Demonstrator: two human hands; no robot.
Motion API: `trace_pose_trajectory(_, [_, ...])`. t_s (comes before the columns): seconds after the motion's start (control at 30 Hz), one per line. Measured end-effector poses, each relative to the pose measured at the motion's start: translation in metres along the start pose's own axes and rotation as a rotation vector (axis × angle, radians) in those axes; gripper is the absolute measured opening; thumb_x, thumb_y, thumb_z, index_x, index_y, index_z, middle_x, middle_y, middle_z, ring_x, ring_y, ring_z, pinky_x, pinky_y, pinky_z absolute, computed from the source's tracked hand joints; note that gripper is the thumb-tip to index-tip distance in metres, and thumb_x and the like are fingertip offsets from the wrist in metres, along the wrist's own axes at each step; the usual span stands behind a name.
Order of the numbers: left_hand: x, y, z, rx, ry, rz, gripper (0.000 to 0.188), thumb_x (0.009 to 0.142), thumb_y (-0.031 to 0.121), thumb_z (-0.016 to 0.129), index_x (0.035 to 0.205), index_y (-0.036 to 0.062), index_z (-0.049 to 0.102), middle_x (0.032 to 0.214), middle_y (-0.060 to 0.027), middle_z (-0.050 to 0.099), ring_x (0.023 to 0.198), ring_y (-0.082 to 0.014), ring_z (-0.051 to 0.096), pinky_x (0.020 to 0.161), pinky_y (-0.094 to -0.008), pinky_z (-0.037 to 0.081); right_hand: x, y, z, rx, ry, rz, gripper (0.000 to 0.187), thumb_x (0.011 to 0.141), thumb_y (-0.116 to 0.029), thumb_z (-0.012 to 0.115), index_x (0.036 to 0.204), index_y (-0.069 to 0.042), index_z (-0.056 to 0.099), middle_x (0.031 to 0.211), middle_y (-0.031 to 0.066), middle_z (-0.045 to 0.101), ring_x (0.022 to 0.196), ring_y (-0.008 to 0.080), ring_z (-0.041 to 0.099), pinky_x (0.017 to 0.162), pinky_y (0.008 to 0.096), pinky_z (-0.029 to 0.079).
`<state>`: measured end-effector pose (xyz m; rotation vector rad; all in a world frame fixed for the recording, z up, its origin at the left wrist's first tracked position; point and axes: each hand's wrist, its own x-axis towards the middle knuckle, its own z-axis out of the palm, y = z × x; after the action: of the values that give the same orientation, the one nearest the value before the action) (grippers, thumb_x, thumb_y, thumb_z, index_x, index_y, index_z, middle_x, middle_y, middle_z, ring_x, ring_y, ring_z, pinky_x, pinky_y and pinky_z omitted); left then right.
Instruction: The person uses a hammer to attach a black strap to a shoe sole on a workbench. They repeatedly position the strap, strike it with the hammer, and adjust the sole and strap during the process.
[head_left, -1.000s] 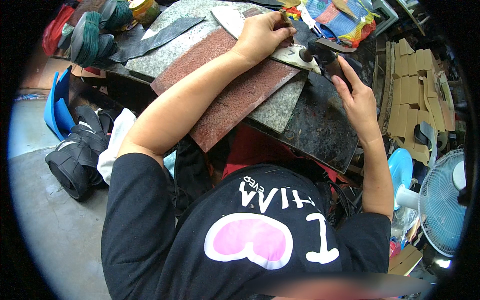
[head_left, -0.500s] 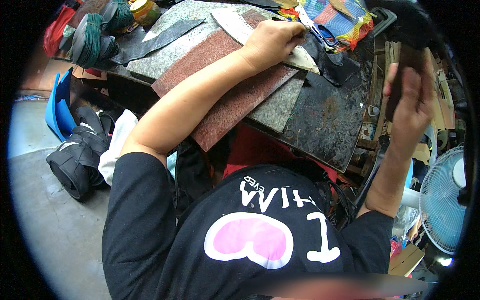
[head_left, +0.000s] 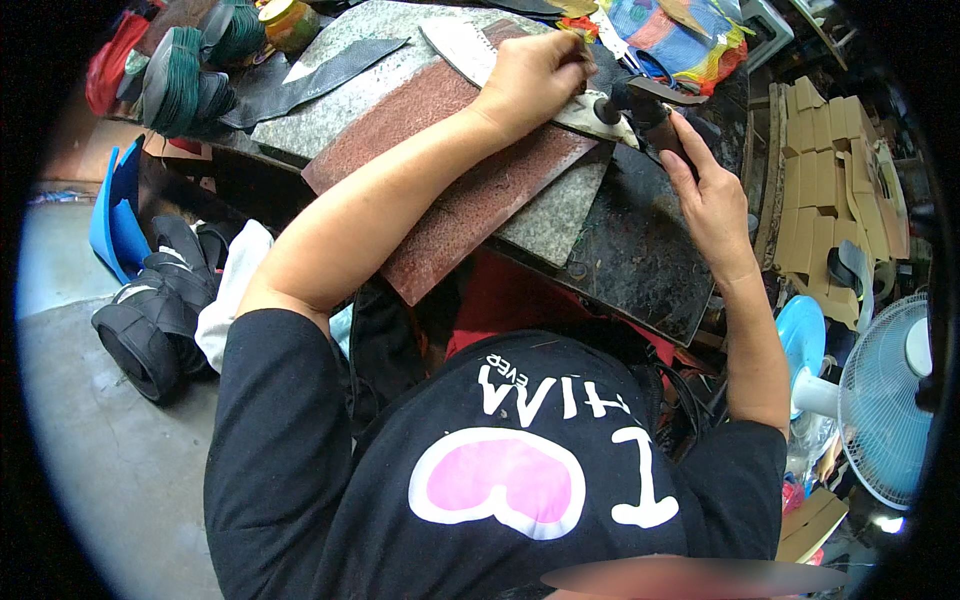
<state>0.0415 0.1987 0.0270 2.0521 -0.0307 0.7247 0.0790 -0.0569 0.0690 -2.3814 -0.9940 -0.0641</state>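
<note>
A white curved strip (head_left: 462,52) with small marks along its edge lies over a reddish-brown rough sheet (head_left: 430,230), which rests on a grey speckled slab (head_left: 545,225). My left hand (head_left: 530,85) is closed above the strip, fingers pinched together; what they hold, if anything, is hidden. To its right, my right hand (head_left: 705,190) grips the dark handle of a hammer (head_left: 657,128). The hammer's dark round face is close to the strip's right end, near my left fingers; whether it touches is not clear.
Black strip material (head_left: 320,82), green twine rolls (head_left: 172,85) and a yellowish jar (head_left: 290,25) lie at the far left of the dark table (head_left: 650,255). Scissors (head_left: 650,66) lie beside a colourful mesh bag (head_left: 665,40). Cardboard boxes (head_left: 825,190) and a fan (head_left: 885,400) stand on the right.
My right hand has brought the hammer down and left, from raised at the far right to beside my left hand. My left hand has shifted slightly left.
</note>
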Motion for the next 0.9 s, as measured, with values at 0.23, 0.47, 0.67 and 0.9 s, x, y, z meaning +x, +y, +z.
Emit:
trace_pose_trajectory(0.23, [0.002,-0.004,0.004,-0.260,-0.009,-0.232,0.020,0.092,0.013,0.069,0.100,-0.0050,0.067,0.085,-0.0088,0.072,0.075,-0.0116,0.070,0.065,-0.0258,0.059,-0.002,0.008,0.002,-0.034,0.016,-0.026,0.045,0.097,-0.043,0.056,0.139,-0.027,0.054,0.089,0.0223,0.070,0.088,0.0411,0.068,0.073,0.0468,0.053])
trace_pose_trajectory(0.47, [0.000,0.000,0.004,-0.146,0.022,-0.101,0.020,0.089,0.016,0.071,0.099,-0.0010,0.067,0.079,-0.0124,0.070,0.073,-0.0124,0.069,0.066,-0.0299,0.056,-0.002,0.010,0.007,-0.011,0.034,-0.035,0.043,0.097,-0.041,0.058,0.137,-0.026,0.056,0.090,0.0221,0.070,0.090,0.0405,0.068,0.076,0.0440,0.053])
trace_pose_trajectory(0.67, [0.002,0.008,0.000,0.193,-0.048,0.250,0.017,0.089,0.016,0.070,0.100,0.0031,0.067,0.077,-0.0141,0.068,0.070,-0.0193,0.070,0.066,-0.0329,0.055,0.007,-0.024,-0.051,0.358,0.195,-0.095,0.044,0.098,-0.021,0.062,0.139,-0.008,0.055,0.107,0.0108,0.071,0.080,0.0147,0.067,0.068,0.0283,0.054])
trace_pose_trajectory(0.9, [0.008,0.014,0.008,0.332,-0.077,0.433,0.015,0.087,0.019,0.067,0.094,0.0053,0.067,0.081,-0.0174,0.067,0.079,-0.0356,0.068,0.070,-0.0422,0.054,0.007,-0.029,-0.043,0.135,0.142,-0.019,0.044,0.100,-0.032,0.059,0.141,-0.016,0.054,0.084,0.0098,0.070,0.065,0.0115,0.062,0.061,0.0292,0.051])
